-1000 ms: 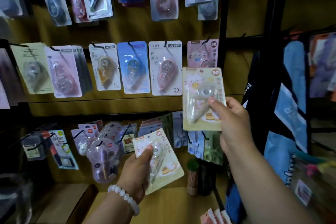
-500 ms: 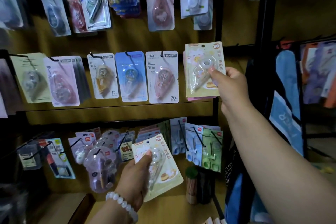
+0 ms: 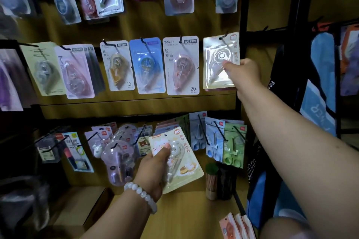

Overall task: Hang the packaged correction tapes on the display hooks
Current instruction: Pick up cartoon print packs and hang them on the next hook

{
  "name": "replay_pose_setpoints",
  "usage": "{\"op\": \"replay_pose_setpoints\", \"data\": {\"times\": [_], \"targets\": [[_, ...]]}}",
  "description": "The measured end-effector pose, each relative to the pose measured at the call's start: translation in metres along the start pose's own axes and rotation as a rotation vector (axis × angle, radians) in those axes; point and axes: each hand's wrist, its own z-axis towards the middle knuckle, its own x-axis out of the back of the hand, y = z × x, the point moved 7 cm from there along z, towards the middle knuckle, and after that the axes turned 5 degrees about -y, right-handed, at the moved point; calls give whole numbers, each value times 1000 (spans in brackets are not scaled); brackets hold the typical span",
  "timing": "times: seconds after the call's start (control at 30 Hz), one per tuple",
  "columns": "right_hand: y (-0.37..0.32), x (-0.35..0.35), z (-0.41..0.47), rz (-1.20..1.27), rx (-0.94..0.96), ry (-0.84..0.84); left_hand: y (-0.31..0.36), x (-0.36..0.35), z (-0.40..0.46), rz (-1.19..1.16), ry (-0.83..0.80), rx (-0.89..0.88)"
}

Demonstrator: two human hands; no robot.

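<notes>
The yellow pack (image 3: pixel 220 62) sits at the rightmost middle hook (image 3: pixel 223 36) — right hand (image 3: pixel 242 72) pinching its lower corner. Slide it fully back before letting go — left hand (image 3: pixel 153 170) grips the spare pack (image 3: pixel 180 161) below.

Right hand (image 3: pixel 243 72) at right end of middle hook row, pinching pack (image 3: pixel 220 62) by lower right edge; pack on hook (image 3: pixel 223 36), just right of T-9267 pack (image 3: pixel 180 66). Left hand (image 3: pixel 153 169) lower, centre, before bottom row, gripping second pack (image 3: pixel 182 159) above shelf board (image 3: pixel 174 215). Scissor packs (image 3: pixel 227 141) right of it. Bracelet (image 3: pixel 140 195) on left wrist.
</notes>
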Motion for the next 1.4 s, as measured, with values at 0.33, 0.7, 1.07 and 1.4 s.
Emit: {"op": "replay_pose_setpoints", "data": {"times": [0.33, 0.7, 1.07, 1.4], "targets": [[54, -1, -83, -233, 52, 24, -4, 0, 1, -27, -17, -16], [146, -52, -175, -91, -399, -481, -15, 3, 6, -8, -35, -77], [153, -29, -162, 73, -426, -343, -17, 7, 6, -20, 22, -26], [72, 19, -111, 209, -132, -92, -13, 3, -1, -10, -1, -27]]}}
